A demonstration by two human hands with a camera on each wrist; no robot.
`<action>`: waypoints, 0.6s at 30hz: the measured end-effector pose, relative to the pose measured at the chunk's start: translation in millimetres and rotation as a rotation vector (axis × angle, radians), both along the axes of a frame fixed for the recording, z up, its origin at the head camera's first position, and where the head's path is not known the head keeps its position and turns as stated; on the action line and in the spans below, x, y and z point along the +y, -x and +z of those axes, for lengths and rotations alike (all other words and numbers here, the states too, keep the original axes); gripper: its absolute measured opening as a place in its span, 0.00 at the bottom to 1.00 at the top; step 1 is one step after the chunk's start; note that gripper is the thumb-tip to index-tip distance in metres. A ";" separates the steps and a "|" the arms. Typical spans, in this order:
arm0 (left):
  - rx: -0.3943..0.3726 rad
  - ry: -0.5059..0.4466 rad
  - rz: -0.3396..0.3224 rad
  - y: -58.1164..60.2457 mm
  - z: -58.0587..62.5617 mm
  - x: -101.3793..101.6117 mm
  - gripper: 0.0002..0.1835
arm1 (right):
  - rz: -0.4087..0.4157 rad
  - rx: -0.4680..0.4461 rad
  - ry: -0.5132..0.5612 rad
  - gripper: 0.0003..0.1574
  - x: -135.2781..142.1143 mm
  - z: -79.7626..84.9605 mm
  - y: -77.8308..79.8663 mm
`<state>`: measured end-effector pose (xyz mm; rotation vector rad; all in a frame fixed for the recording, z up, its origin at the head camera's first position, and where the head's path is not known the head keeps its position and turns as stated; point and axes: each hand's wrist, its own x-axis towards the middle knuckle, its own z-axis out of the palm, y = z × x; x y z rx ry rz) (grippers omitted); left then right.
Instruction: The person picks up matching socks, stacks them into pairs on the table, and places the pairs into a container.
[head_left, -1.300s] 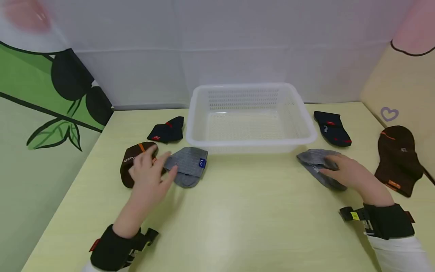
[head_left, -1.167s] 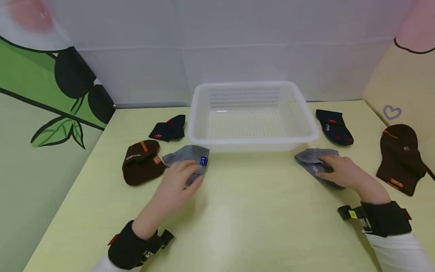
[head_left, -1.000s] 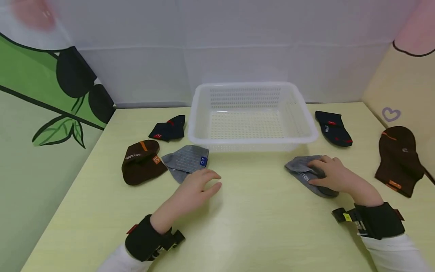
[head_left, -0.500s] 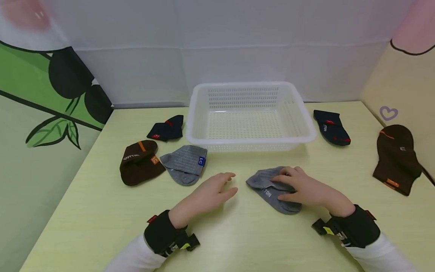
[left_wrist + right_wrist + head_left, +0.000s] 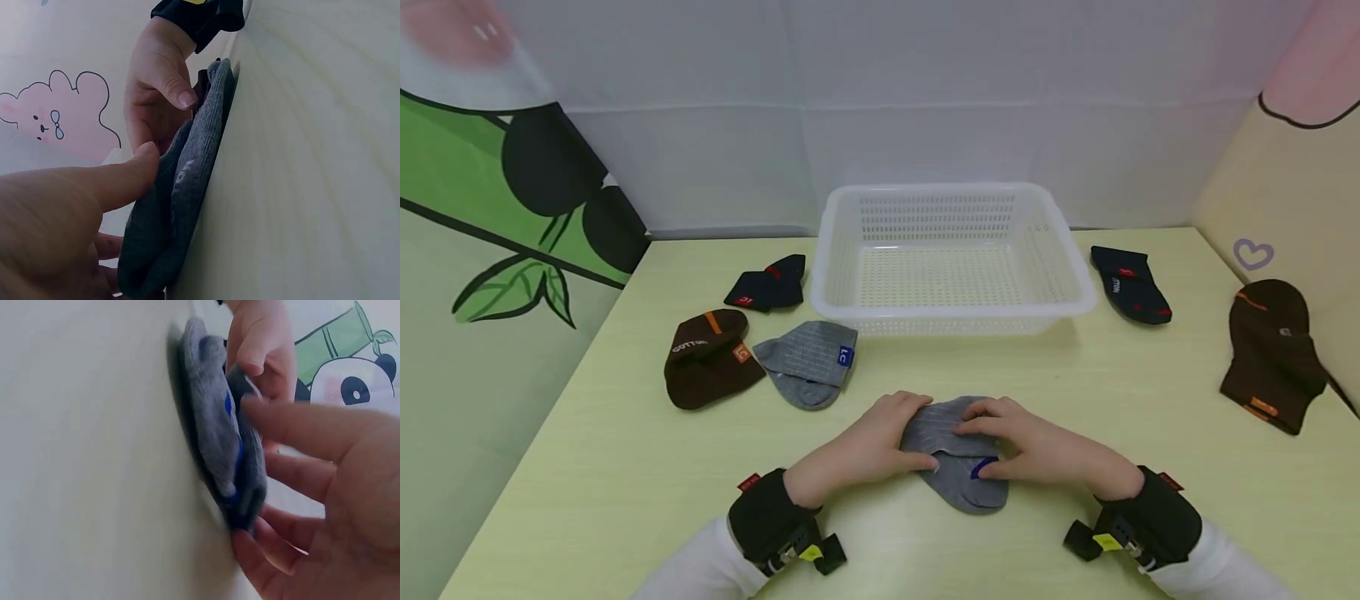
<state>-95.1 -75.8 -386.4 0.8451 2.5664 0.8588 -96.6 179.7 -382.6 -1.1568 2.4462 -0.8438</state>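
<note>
A grey ankle sock [image 5: 951,442] lies folded on the table in front of me, its toe toward me. My left hand [image 5: 872,442] holds its left edge, thumb on the cuff fold. On the opposite edge, my right hand [image 5: 1037,446] pinches the sock, with the thumb beside a blue label. In the left wrist view the grey sock [image 5: 194,162] stands edge-on between both hands. The right wrist view shows the sock's layers [image 5: 215,425] parted slightly near my right fingers. A second grey sock [image 5: 808,367] with a blue label lies to the left.
A white perforated basket [image 5: 955,312] stands at the back middle. A brown sock [image 5: 707,371] and a navy sock [image 5: 767,287] lie on the left. Another navy sock [image 5: 1131,287] is right of the basket, with a brown sock [image 5: 1270,358] at the far right.
My right hand has brought the grey sock from the right side to the front middle. My left hand has moved right from the other socks and now holds this sock too.
</note>
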 end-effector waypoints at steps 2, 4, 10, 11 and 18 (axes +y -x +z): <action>0.018 0.005 -0.014 -0.5 -0.7 -0.7 0.41 | -0.007 0.010 0.026 0.28 -1.3 -4.0 -0.1; 0.051 0.001 -0.030 -0.6 -1.5 -0.8 0.41 | -0.017 0.019 0.039 0.29 -1.9 -7.2 -0.3; 0.057 -0.073 0.011 1.2 -6.6 0.3 0.32 | -0.038 0.025 0.025 0.36 -3.3 -11.2 0.0; 0.035 -0.102 0.041 1.5 -7.1 0.6 0.30 | -0.040 0.035 0.023 0.36 -3.7 -11.4 0.1; -0.041 -0.296 0.230 1.9 -12.6 0.8 0.08 | -0.084 0.147 0.092 0.14 -6.2 -14.7 3.6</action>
